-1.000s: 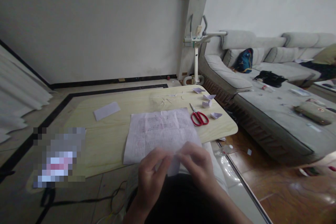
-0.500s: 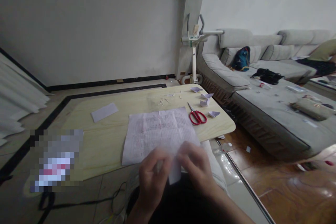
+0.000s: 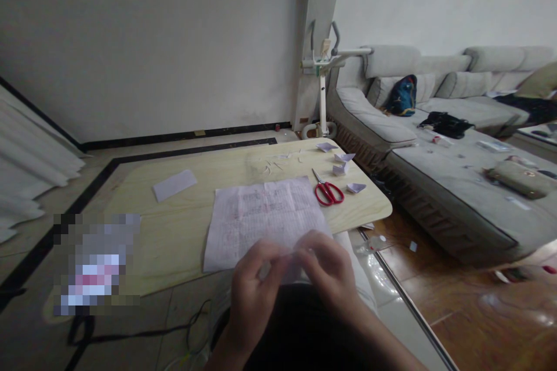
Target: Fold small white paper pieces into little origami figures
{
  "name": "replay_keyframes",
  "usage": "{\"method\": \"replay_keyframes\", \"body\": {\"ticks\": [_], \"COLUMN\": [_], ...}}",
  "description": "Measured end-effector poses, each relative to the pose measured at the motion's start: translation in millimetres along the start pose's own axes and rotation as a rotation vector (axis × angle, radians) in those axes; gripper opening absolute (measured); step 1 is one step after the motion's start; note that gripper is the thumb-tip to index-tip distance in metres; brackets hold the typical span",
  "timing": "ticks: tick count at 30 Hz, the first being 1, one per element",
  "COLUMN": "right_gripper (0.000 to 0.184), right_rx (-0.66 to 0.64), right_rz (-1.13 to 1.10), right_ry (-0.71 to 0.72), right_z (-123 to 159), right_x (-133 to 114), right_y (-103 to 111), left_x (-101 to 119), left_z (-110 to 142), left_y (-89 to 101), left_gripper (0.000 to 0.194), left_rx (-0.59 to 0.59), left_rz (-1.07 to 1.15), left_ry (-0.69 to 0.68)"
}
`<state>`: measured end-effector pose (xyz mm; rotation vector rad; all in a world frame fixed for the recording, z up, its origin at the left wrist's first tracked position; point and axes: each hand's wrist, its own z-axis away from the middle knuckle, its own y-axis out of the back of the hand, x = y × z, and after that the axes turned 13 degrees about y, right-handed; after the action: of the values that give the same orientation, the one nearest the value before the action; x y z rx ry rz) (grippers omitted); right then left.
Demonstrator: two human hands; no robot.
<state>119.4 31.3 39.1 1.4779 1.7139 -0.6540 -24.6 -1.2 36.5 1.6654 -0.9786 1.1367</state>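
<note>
Over the last half second the pale piece of paper between my hands has all but gone from sight: a strip of it hung down plainly below my fingertips, and now only a small bit shows there, blurred and mostly covered. It is at the near edge of the table, in front of my dark clothing and just this side of the printed sheet. My left hand and right hand have their thumbs and fingertips drawn in to meet, pinching the piece from both sides; I cannot tell exactly which edge each one grips. I take the change to mean that I have turned or folded the loose strip up into my fingers, so the piece seems partway through its shaping, though its creases are hidden. Nothing else on the table has shifted: the red-handled scissors lie open-bladed or closed, too small to judge, beside the printed sheet, near four little folded paper shapes, with thin scraps beyond the sheet and a blank folded paper well off to the left.
</note>
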Motion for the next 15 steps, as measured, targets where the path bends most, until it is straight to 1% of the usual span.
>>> {"method": "replay_keyframes", "body": {"ticks": [3,5,9,11,15], "right_gripper": [0.008,0.009,0.013,0.014,0.014], "right_rx": [-0.013,-0.023,-0.053,-0.060,-0.047], "right_rz": [0.000,-0.010,-0.004,0.015,0.018], "right_ry": [-0.001,-0.007,-0.036,-0.036,-0.055], "right_z": [0.6,0.7,0.6,1.0,3.5], "right_x": [4.2,6.6,8.8,8.6,9.2], "right_y": [0.4,1.0,0.9,-0.3,-3.8], "left_x": [-5.6,-8.6,-10.9,-10.8,-10.7], "left_z": [-0.7,-1.2,-1.9,-1.6,1.2], "left_y": [0.4,1.2,4.2,5.2,4.7], "left_gripper": [0.015,0.014,0.013,0.014,0.018], "left_rx": [-0.004,-0.017,-0.087,-0.106,-0.065], "left_rz": [0.002,-0.006,-0.055,-0.068,-0.089], "left_ry": [-0.026,-0.032,0.007,0.002,-0.065]}}
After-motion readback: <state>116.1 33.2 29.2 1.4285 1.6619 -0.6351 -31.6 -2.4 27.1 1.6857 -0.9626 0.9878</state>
